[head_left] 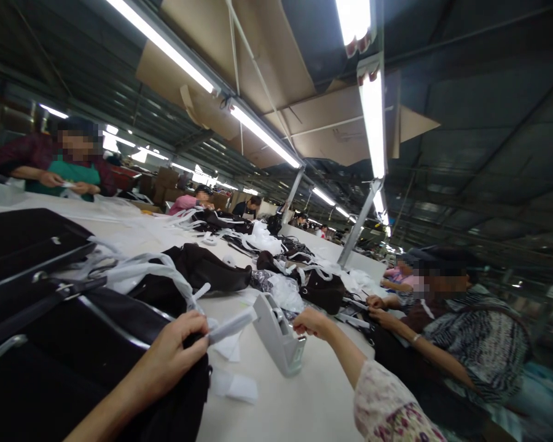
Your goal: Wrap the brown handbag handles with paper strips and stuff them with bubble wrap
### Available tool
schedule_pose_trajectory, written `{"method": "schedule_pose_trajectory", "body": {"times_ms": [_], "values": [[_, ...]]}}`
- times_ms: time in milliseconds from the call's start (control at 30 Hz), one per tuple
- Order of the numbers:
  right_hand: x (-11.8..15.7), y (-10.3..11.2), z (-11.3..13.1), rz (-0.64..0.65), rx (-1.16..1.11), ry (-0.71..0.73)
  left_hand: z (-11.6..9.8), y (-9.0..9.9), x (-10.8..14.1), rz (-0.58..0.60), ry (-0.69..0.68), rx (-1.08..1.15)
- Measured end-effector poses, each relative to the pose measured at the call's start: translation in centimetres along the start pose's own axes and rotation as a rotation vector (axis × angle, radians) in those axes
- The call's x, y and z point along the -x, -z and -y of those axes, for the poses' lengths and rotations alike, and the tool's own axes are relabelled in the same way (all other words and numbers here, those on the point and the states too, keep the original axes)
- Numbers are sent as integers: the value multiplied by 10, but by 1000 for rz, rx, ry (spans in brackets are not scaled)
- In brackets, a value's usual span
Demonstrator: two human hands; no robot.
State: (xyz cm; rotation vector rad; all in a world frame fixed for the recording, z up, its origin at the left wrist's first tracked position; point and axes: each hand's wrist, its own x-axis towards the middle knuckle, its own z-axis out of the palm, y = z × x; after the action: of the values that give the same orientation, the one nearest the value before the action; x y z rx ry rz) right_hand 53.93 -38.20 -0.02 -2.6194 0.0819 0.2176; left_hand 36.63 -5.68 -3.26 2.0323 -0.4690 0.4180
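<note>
While a left hand (188,337) clamps a white-wrapped strap (233,325) beside a large black bag (120,380), a right hand (311,323) curls closed at the near end of a grey tape dispenser (274,334) on a crowded workroom desk (317,405). The hands are apart, one to each side of the dispenser; whether the right fingers pinch any tape cannot be told. The strap's free end points at the dispenser, seemingly held out so its wrapping is within easy reach of the tape. The dispenser's likely reason for standing between the hands is the same: a short reach for either.

Pale desk top runs from the dispenser toward the wearer, giving the right forearm room to draw back. White scraps (239,388) lie by the bag's edge, crumpled clear plastic (286,293) crowds the far side, and a co-worker's hands (381,314) work at right.
</note>
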Motion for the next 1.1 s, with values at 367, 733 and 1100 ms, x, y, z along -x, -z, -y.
{"method": "schedule_pose_trajectory", "body": {"times_ms": [367, 733, 1100], "values": [[62, -29, -64, -69, -149, -63, 1, 1, -2, 0, -3, 1], [110, -90, -38, -83, -386, 336, -6, -4, 5, -102, 19, 76], [156, -130, 105, 31, -846, 653, -3, -6, 4, -158, 11, 92]]}}
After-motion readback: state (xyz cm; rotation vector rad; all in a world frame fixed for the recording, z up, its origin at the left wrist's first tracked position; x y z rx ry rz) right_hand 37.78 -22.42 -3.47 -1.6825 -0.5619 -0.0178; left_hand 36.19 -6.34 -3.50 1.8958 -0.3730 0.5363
